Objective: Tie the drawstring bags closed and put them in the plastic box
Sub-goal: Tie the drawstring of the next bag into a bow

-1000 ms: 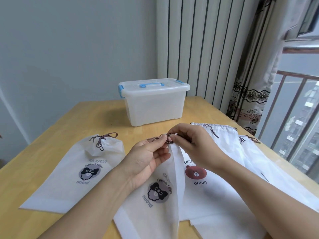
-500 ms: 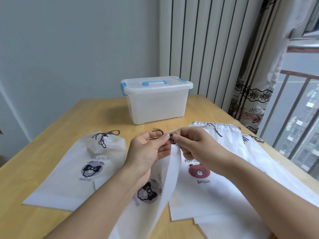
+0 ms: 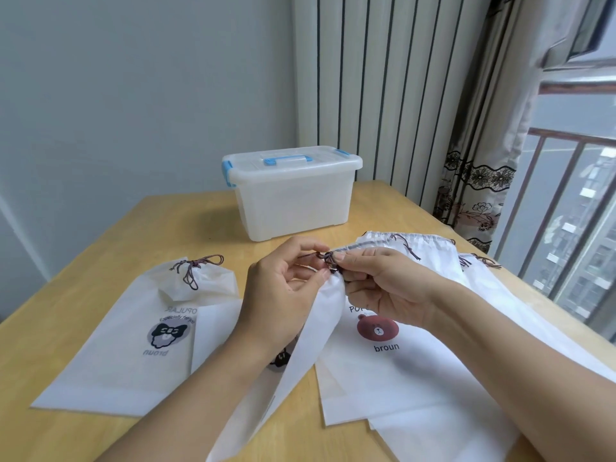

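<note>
A white drawstring bag (image 3: 310,341) hangs gathered at its neck in the middle, lifted off the table. My left hand (image 3: 283,295) and my right hand (image 3: 383,288) both pinch its dark brown drawstring (image 3: 328,258) at the neck. To the left lies a white bag (image 3: 133,338) with its cord tied in a bow (image 3: 196,268). Under my right arm lies a flat stack of white bags, the top one with a bear print (image 3: 378,328). The translucent plastic box (image 3: 293,201) stands behind, its lid shut with blue latches.
The wooden table (image 3: 100,241) runs to the wall at the back. A striped curtain (image 3: 383,95) and a patterned curtain (image 3: 476,181) hang at the right, beside a window with a railing (image 3: 566,195).
Both hands have lifted the bag's neck a little higher and worked the cord; the bag's body now hangs more steeply and its print is mostly hidden behind my left wrist.
</note>
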Available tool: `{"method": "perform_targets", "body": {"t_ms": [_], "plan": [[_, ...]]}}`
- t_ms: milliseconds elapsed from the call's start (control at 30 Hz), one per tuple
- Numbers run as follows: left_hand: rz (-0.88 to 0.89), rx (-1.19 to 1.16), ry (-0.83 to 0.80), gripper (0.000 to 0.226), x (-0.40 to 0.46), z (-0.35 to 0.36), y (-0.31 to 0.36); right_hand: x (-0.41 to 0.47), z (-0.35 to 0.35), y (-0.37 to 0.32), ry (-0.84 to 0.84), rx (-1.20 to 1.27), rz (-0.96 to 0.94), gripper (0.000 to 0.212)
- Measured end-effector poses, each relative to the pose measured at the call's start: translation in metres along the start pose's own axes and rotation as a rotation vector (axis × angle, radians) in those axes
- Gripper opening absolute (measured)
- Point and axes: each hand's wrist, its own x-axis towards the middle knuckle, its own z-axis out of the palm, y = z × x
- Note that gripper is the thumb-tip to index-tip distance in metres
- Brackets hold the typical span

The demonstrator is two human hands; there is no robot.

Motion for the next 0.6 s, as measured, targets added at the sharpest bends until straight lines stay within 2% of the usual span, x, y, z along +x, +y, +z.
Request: {"method": "perform_targets", "body": {"t_ms": [67, 100, 200, 333, 433, 500, 600], "plan": [[0.074, 0.077, 0.000, 0.029, 0.000, -0.001, 0.000, -0.002, 0.001, -0.001, -0.008, -0.061, 0.006, 0.039], [0.126, 0.107, -0.001, 0.027, 0.001, -0.002, -0.001, -0.003, 0.001, -0.001, -0.013, -0.094, 0.013, 0.038], [0.202, 0.099, 0.004, 0.018, 0.003, -0.005, -0.005, -0.004, 0.002, -0.002, -0.030, -0.129, 0.050, 0.019], [0.066, 0.008, 0.033, 0.008, 0.005, -0.005, -0.009, -0.004, 0.003, -0.004, -0.047, -0.105, 0.060, 0.016], [-0.101, -0.121, 0.058, 0.004, 0.006, -0.003, -0.009, -0.004, 0.003, -0.005, -0.037, -0.096, 0.030, 0.027], [-0.152, -0.153, 0.057, 0.003, 0.007, -0.002, -0.009, -0.002, 0.000, -0.005, -0.007, -0.104, 0.009, 0.034], [-0.200, -0.198, 0.094, 0.007, 0.010, -0.003, -0.011, -0.002, -0.009, -0.011, 0.057, -0.103, 0.006, 0.015]]}}
